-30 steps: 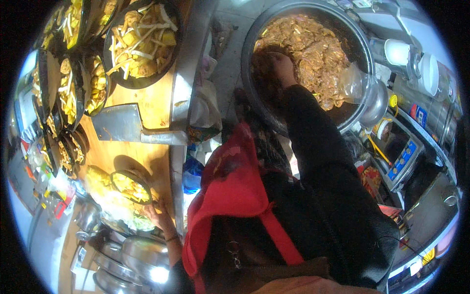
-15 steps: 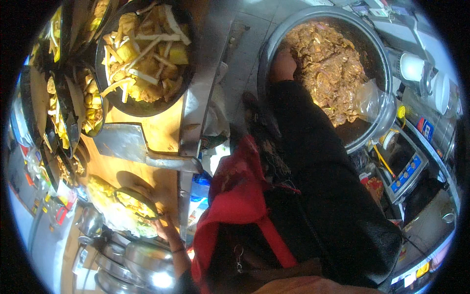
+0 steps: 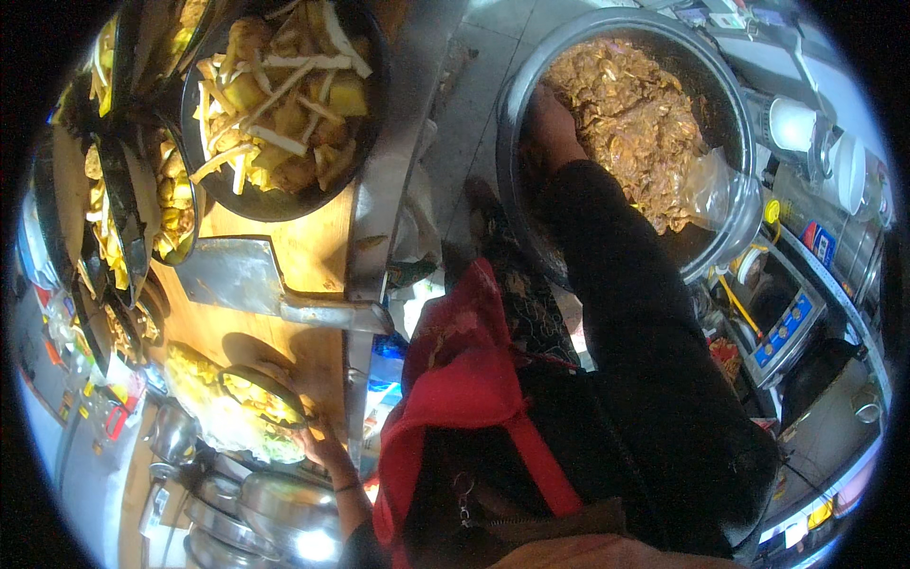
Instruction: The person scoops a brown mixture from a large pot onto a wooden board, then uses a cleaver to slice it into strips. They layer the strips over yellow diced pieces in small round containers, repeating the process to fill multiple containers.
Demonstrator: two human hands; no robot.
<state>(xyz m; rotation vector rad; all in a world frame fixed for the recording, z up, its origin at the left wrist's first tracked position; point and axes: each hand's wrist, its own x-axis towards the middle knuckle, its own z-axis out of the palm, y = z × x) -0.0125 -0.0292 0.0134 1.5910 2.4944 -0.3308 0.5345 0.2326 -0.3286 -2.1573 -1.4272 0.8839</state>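
My left hand (image 3: 319,448) grips the near edge of a small dark bowl (image 3: 261,396) with yellow pieces in it. This bowl is tilted beside a clear bag of yellow food (image 3: 194,389). On the right, my right hand (image 3: 555,125) is inside a large round metal pot (image 3: 505,156), at its left inner wall. Brown marinated meat pieces (image 3: 626,119) fill the pot beside that hand. Its fingers are in shadow, so their pose is hidden. A clear plastic bag (image 3: 716,194) lies over the pot's right side.
A cleaver (image 3: 232,275) lies on the wooden board (image 3: 318,242), its handle over the edge. A dark bowl of potato chunks and pale strips (image 3: 275,109) stands beyond it, several filled bowls (image 3: 123,209) at left. A scale (image 3: 782,318) sits right of the pot; steel pots (image 3: 289,503) stand lower left.
My right arm has shifted, showing more of the wrist, and the hand stays at the pot's left wall. The meat's surface looks rearranged. My left hand keeps its hold on the bowl.
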